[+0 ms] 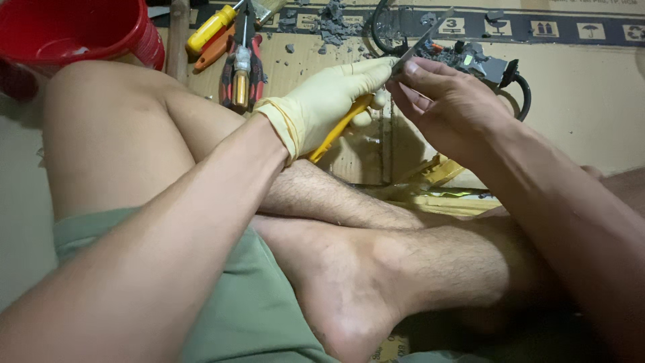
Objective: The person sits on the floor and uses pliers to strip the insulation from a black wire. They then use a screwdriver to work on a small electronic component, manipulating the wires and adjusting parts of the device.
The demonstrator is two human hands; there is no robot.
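Observation:
My left hand (329, 104) wears a pale yellow rubber glove and grips a yellow-handled cutter (339, 128), with the handle sticking out below the palm. My right hand (440, 101) is bare and pinches the thin metal blade (423, 37) that rises from the cutter toward the upper right. Both hands meet above my crossed legs, fingertips touching around the blade's base. The front end of the handle is hidden inside the glove.
A red bucket (87, 33) stands at the top left. Pliers with red grips (242, 64), a yellow-handled screwdriver (211, 28) and grey debris (332, 23) lie on the cardboard sheet (578, 101). A dark power tool with a black cord (484, 64) lies behind my hands.

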